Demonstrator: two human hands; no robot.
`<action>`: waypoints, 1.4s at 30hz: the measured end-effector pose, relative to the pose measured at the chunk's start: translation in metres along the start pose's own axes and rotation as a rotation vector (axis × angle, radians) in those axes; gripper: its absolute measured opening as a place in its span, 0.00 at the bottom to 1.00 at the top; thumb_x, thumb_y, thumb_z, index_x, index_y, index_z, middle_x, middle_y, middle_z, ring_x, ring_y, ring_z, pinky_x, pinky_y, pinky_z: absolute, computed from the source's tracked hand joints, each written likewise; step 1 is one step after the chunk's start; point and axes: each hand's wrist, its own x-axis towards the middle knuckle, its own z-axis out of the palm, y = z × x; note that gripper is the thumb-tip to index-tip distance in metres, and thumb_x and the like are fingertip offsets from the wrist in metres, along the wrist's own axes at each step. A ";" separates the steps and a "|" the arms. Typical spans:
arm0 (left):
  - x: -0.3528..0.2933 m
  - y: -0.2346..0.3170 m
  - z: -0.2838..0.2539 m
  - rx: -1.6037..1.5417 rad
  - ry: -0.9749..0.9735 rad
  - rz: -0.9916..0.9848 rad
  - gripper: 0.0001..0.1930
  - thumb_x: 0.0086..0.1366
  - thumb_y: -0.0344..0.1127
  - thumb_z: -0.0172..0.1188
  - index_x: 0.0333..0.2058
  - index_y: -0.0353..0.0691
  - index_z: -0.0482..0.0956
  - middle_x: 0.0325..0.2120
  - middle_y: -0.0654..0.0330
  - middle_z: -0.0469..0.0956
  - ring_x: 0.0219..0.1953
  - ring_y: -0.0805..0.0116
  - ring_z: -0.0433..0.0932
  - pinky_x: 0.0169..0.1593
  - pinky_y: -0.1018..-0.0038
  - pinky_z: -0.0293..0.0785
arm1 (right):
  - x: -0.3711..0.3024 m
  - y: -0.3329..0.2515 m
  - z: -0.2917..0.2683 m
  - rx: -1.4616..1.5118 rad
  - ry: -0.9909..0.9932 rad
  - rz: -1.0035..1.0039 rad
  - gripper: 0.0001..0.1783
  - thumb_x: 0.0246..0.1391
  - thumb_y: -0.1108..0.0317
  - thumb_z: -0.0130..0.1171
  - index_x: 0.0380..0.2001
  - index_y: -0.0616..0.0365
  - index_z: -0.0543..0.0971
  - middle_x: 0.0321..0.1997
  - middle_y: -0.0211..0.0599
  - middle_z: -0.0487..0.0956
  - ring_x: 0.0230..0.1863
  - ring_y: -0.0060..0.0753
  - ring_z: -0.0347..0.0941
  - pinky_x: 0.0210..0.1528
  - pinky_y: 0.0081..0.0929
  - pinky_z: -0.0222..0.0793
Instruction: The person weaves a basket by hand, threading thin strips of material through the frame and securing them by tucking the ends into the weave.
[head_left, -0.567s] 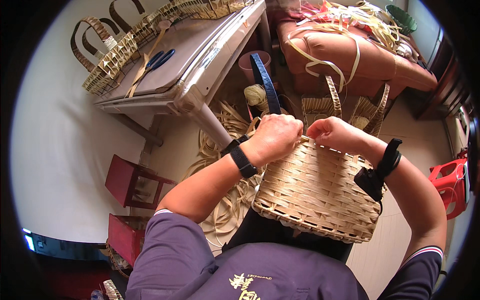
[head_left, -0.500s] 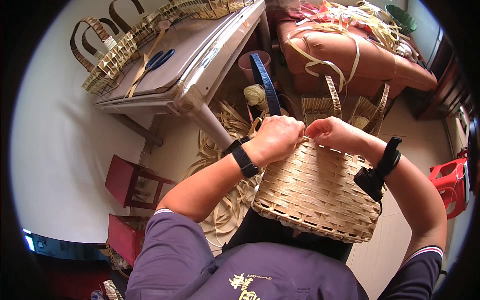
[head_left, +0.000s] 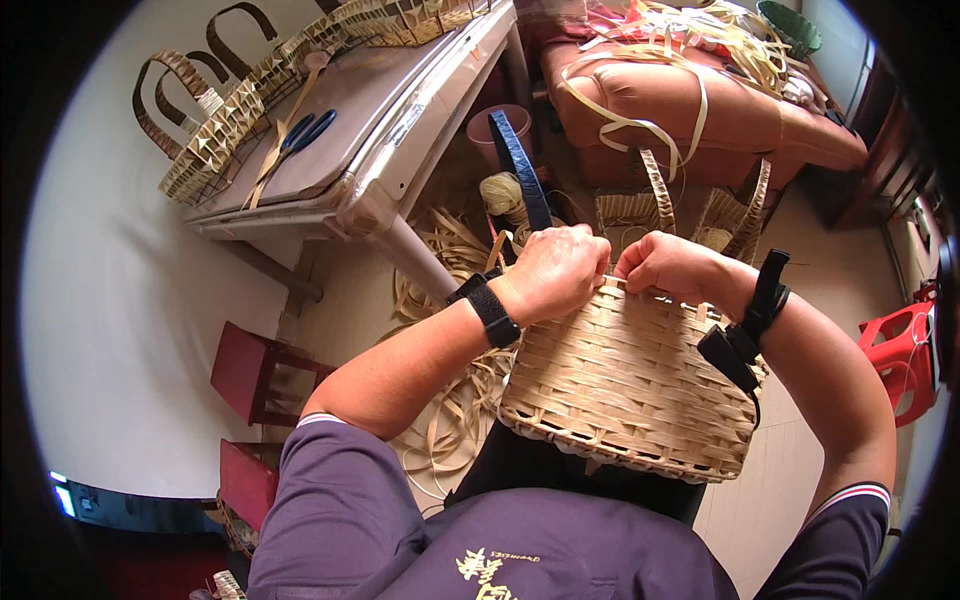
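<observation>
A woven basket of pale tan strips rests tilted on my lap, its upper rim away from me. My left hand is closed at the left part of that rim, fingers curled over the edge. Close beside it, my right hand pinches at the rim, thumb and fingertips together. Whatever strip lies between the fingertips is mostly hidden by the hands. Short upright strip ends show along the rim to the right. Beyond my left hand rises a dark blue handle; where it attaches is hidden.
Loose strips lie heaped on the floor at left. A table bears scissors and wire-framed baskets. More strips cover an orange sofa. Small red stools stand left, a red plastic stool right; handled baskets sit beyond my hands.
The view has shifted slightly. My right hand's fingers have closed down nearer the rim, and its wrist has turned a little. My left hand keeps its hold; the basket stays in place.
</observation>
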 end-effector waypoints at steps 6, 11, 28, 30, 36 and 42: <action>0.028 -0.005 0.000 -0.296 -0.286 -0.036 0.15 0.59 0.35 0.66 0.43 0.37 0.80 0.40 0.50 0.83 0.46 0.54 0.82 0.48 0.63 0.77 | 0.007 0.011 0.009 0.335 0.048 -0.064 0.13 0.46 0.78 0.61 0.38 0.60 0.83 0.29 0.30 0.80 0.27 0.20 0.74 0.27 0.23 0.67; 0.055 -0.005 -0.006 -0.573 -0.660 -0.089 0.21 0.59 0.34 0.65 0.50 0.33 0.76 0.39 0.57 0.81 0.42 0.69 0.78 0.47 0.72 0.75 | 0.017 0.023 0.007 0.349 0.018 -0.073 0.17 0.46 0.82 0.57 0.42 0.60 0.80 0.34 0.28 0.78 0.31 0.18 0.72 0.32 0.21 0.69; 0.066 -0.013 -0.002 -0.994 -0.855 -0.333 0.31 0.52 0.21 0.62 0.58 0.36 0.71 0.26 0.67 0.71 0.25 0.78 0.68 0.27 0.77 0.63 | -0.019 0.005 0.022 -0.141 0.462 -0.111 0.23 0.45 0.70 0.67 0.46 0.66 0.78 0.41 0.50 0.83 0.43 0.39 0.82 0.46 0.35 0.77; 0.069 -0.011 -0.006 -1.015 -0.925 -0.351 0.30 0.52 0.20 0.61 0.57 0.35 0.71 0.22 0.68 0.69 0.20 0.78 0.65 0.24 0.77 0.61 | -0.015 0.010 0.012 -0.084 0.475 -0.159 0.22 0.47 0.71 0.67 0.47 0.66 0.78 0.38 0.47 0.85 0.39 0.33 0.82 0.42 0.31 0.77; 0.070 0.004 0.008 -0.810 -0.770 -0.376 0.18 0.50 0.20 0.55 0.42 0.38 0.77 0.16 0.69 0.66 0.15 0.77 0.62 0.20 0.75 0.55 | -0.021 0.011 0.010 -0.264 0.548 -0.357 0.12 0.47 0.74 0.63 0.37 0.65 0.82 0.30 0.44 0.85 0.33 0.33 0.82 0.40 0.32 0.78; 0.069 0.000 0.010 -0.807 -0.791 -0.352 0.07 0.52 0.22 0.55 0.28 0.43 0.77 0.17 0.70 0.67 0.15 0.79 0.62 0.20 0.76 0.52 | -0.032 -0.012 0.031 -0.367 0.542 -0.269 0.11 0.44 0.64 0.67 0.29 0.60 0.86 0.30 0.49 0.85 0.36 0.46 0.84 0.43 0.39 0.78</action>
